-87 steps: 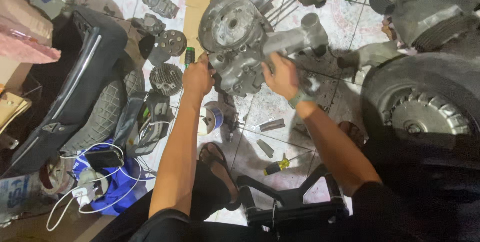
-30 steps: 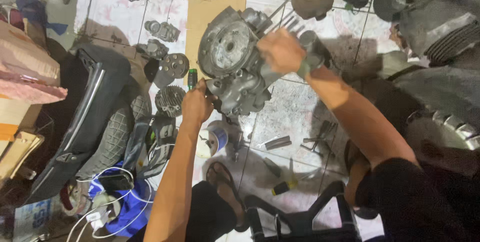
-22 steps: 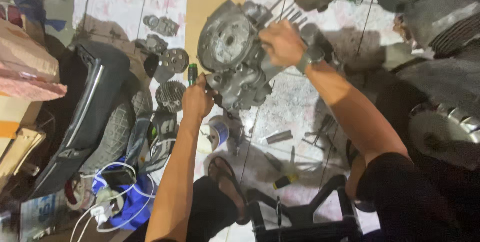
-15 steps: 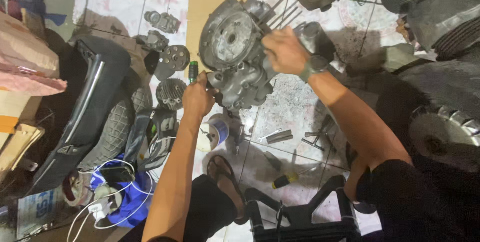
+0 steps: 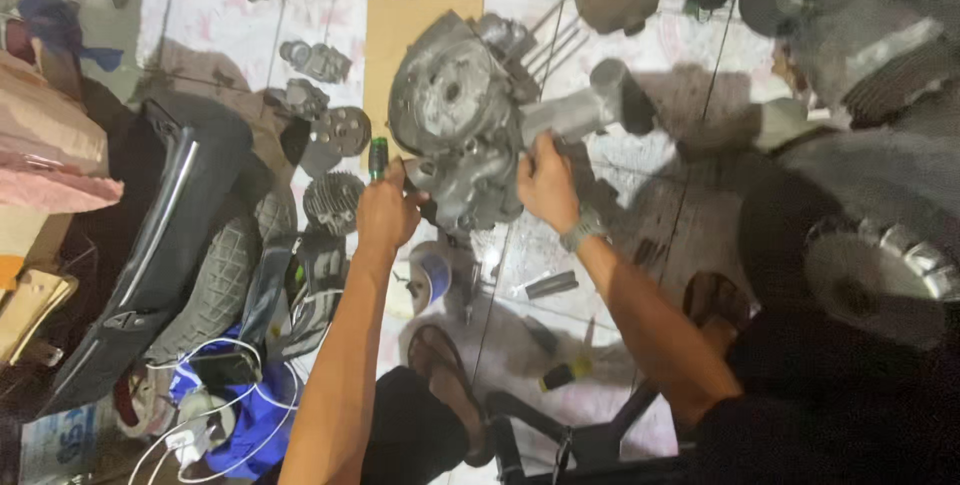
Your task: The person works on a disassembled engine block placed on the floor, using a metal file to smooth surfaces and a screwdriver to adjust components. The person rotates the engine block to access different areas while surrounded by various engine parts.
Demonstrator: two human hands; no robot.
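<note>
A grey engine casing [image 5: 462, 130] is being steadied on the tiled floor [image 5: 640, 235], far of the sandalled foot [image 5: 447, 377]. A green-handled tool [image 5: 379, 158] is being gripped by the left hand [image 5: 387, 213]; the casing's near right edge is being grasped, apparently, by the right hand [image 5: 546, 185]

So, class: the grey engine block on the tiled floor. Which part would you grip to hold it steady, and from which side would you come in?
Probably the long grey arm jutting from the engine block toward the right. It is narrow enough to wrap, unlike the broad round casing. Come from the near side, where the right hand already rests, while the left hand works with a green-handled tool.
</note>
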